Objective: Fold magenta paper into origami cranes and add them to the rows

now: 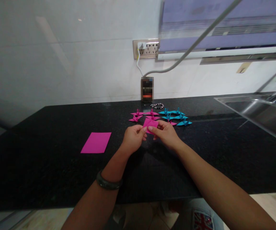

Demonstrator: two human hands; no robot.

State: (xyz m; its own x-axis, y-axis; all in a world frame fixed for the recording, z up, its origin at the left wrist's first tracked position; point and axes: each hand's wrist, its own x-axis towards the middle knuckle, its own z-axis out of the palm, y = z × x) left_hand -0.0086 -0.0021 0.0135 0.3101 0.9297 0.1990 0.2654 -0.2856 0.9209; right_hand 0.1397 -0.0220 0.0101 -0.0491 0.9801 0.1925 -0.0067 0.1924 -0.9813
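A small piece of folded pink paper (150, 122) was held between both hands, over the black countertop (56, 172) and just in front of a group of paper cranes. The left hand (133, 137) was extended from the lower left, its forearm slanted upward and inward, with a dark bangle (108, 183) worn above the wrist. The left side of the folded pink paper was pinched narrowly by this hand, the thumb pointed inward and the other fingers curled beneath. The right hand (168, 132) was extended from the lower right, its forearm stretched in a long diagonal. The right side of the paper was gripped by it, the thumb being laid across the near face and the fingers bent around behind. The two thumb tips were set close together near the paper's lower part, and both hands were held at much the same level. Whether the fingertips were rested on the countertop could not be told. A flat pink sheet (96, 142) was laid to the left, apart from the left hand. Beyond the hands, pink cranes (136, 118) were ranged on the left and blue cranes (184, 123) on the right.
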